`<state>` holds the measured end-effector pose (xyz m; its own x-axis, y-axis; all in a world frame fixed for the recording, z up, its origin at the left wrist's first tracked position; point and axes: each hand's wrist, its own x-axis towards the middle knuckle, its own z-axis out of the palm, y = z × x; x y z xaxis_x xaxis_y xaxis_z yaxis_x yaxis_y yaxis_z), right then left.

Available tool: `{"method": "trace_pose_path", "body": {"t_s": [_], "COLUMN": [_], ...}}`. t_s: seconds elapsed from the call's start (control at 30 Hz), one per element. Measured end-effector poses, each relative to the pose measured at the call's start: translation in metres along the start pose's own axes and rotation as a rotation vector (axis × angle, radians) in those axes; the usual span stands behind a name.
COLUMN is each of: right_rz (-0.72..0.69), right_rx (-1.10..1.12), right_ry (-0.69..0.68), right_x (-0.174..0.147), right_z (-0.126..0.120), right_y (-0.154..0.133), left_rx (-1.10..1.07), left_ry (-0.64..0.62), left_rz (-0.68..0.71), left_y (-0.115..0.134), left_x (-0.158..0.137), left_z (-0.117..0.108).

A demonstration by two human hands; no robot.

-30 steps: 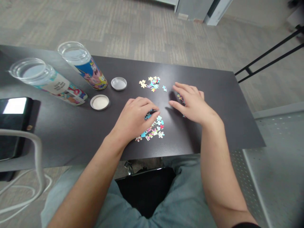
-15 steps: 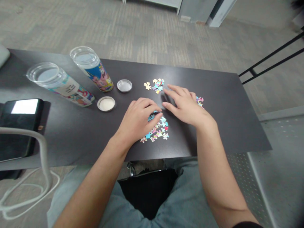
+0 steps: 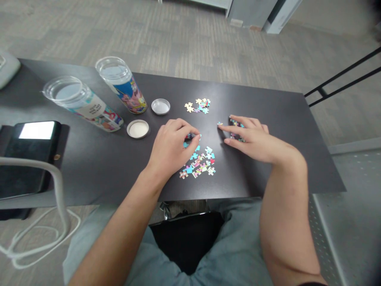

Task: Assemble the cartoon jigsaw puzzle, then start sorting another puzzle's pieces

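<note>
My left hand (image 3: pixel 172 147) is closed in a pinch, thumb against index finger, with a small light-blue bit of a puzzle piece showing at the tips. Darker pieces are partly hidden behind these fingers. Just below lies a loose cluster of puzzle pieces (image 3: pixel 202 161) in blue, pink and white. My right hand (image 3: pixel 253 137) has its fingers spread, the index fingertip on a single puzzle piece (image 3: pixel 219 124). Under that hand, partly covered, is a group of colourful pieces (image 3: pixel 237 131). A smaller group of yellow and blue pieces (image 3: pixel 203 105) sits farther back.
Two clear-topped printed canisters (image 3: pixel 85 105) (image 3: pixel 125 85) stand at the left, beside two round lids (image 3: pixel 160 107) (image 3: pixel 138 129). A black device (image 3: pixel 28 159) with a bright patch and a white cable (image 3: pixel 59 198) are at the far left. The dark table (image 3: pixel 285 167) ends near my lap.
My right hand has moved right, from near the back pieces to over the right-hand group, with a single piece now at its index finger. My left hand's fingertips have closed together. The view shifted slightly.
</note>
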<state>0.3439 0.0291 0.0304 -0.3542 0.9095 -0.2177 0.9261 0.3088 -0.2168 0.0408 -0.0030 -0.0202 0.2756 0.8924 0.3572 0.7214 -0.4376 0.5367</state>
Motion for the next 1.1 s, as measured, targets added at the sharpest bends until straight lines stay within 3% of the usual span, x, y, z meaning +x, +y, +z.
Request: {"method": "trace_pose_path", "body": {"t_s": [0.1, 0.23, 0.43, 0.6, 0.77, 0.87, 1.1], "right_rz": [-0.042, -0.015, 0.064, 0.136, -0.020, -0.101, -0.071], "right_rx": [0.055, 0.085, -0.012, -0.019, 0.098, 0.111, 0.053], "right_ry": [0.080, 0.176, -0.078, 0.001, 0.129, 0.138, 0.037], "right_x": [-0.005, 0.002, -0.002, -0.001, 0.034, 0.050, 0.029], "right_z": [-0.010, -0.013, -0.005, -0.004, 0.013, 0.025, 0.020], "right_y": [0.016, 0.012, -0.002, 0.001, -0.022, -0.037, -0.032], "left_rx": [-0.004, 0.001, 0.012, 0.000, 0.010, 0.013, 0.019], "left_ry": [0.002, 0.005, 0.000, -0.003, -0.033, -0.044, -0.057], "left_rz": [0.014, 0.027, 0.023, 0.027, -0.017, -0.032, -0.053], "left_y": [-0.001, -0.001, -0.003, -0.001, 0.002, 0.003, 0.002], "left_x": [0.001, 0.001, 0.001, 0.002, 0.003, 0.003, 0.004], "left_z": [0.001, 0.002, 0.003, 0.003, 0.002, 0.001, 0.000]}}
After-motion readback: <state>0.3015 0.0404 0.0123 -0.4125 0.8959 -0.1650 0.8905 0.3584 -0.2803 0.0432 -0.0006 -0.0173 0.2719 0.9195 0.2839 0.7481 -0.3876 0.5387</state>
